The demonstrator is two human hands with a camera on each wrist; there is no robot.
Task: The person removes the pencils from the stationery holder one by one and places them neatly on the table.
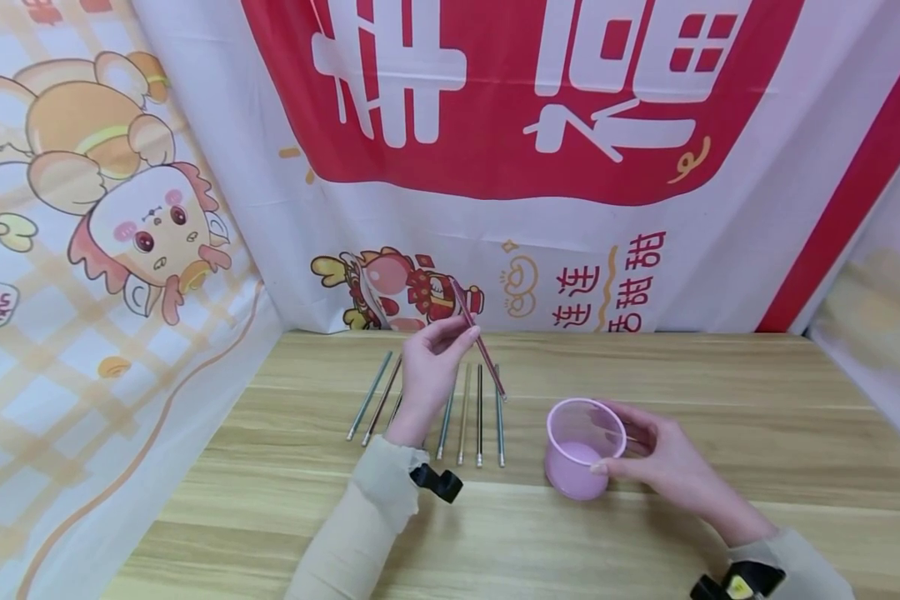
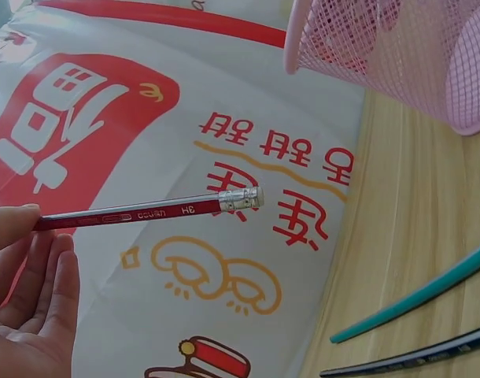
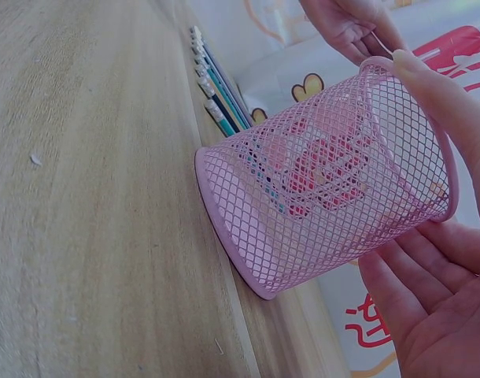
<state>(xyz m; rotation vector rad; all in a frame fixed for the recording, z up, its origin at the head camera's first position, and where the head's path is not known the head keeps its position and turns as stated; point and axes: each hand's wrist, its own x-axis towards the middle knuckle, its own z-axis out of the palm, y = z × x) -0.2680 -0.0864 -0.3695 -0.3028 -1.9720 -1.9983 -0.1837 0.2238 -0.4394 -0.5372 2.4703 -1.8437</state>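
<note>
In the head view my left hand (image 1: 429, 375) pinches a dark red pencil (image 1: 487, 358) between thumb and fingers, lifted above the table, its eraser end slanting down to the right. Close up in the left wrist view, the pencil (image 2: 138, 213) shows a silver ferrule and a white eraser. My right hand (image 1: 667, 458) grips a pink mesh pen cup (image 1: 576, 479), thumb at the rim and fingers around the far side. The cup stands upright, and no pencil shows inside. Beneath and beside the left hand lies a row of several pencils, among them a teal pencil (image 1: 370, 394) and a black pencil (image 1: 479, 417).
The wooden table (image 1: 525, 533) meets a white and red printed cloth (image 1: 487, 225) at the back. Another printed cloth (image 1: 217, 400) hangs on the left side. Wrist straps with black mounts (image 1: 437, 482) sit on both wrists.
</note>
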